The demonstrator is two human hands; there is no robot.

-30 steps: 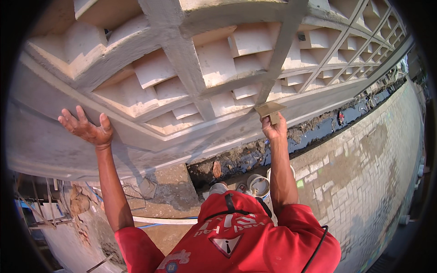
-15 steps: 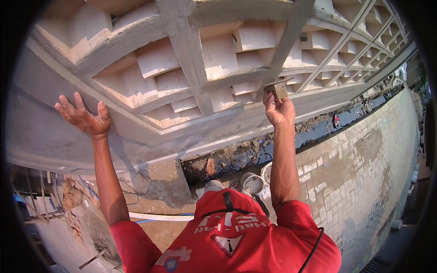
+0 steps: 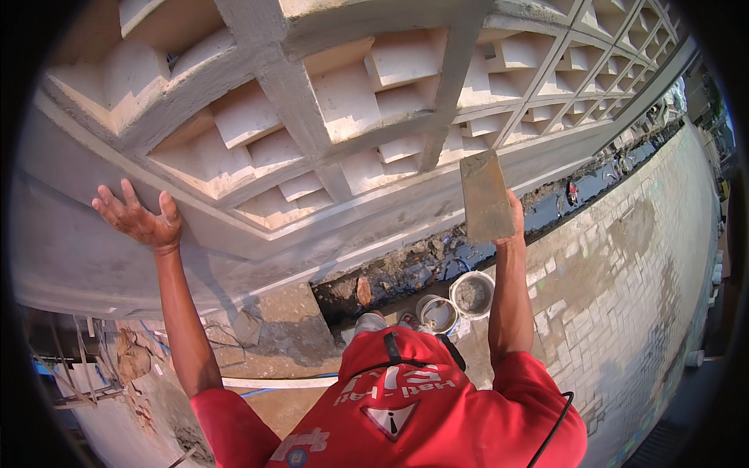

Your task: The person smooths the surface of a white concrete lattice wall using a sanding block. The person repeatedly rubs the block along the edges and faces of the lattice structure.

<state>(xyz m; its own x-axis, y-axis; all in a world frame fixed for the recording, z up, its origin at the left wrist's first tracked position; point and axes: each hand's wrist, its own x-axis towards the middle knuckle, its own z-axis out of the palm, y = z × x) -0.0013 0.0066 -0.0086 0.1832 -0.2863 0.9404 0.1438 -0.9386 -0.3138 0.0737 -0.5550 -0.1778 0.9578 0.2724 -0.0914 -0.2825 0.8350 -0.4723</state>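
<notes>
My left hand [image 3: 142,220] is held up at the plastered grey wall [image 3: 70,203], its fingers spread and nothing in it. Whether the palm presses on the wall or hovers just off it, I cannot tell. In my right hand [image 3: 512,218] is a plastering trowel [image 3: 487,199]. The flat face of its rectangular blade, streaked with mortar, is turned toward me; the blade hides the handle and most of my fingers. Above the wall's ledge runs a lattice of pale, stepped openwork blocks [image 3: 347,105], apart from both hands.
Two buckets stand by my feet: one with grey mortar [image 3: 472,295], the other with greyish liquid [image 3: 437,313]. A ditch of dark water [image 3: 546,212] runs along the wall's foot. Paving blocks [image 3: 577,273] lie to the right, wooden sticks [image 3: 82,359] at lower left.
My right hand has drawn back from the lattice, rightward and nearer, turning the trowel from edge-on to flat toward me. My left hand has kept its place at the wall. More of the mortar bucket shows.
</notes>
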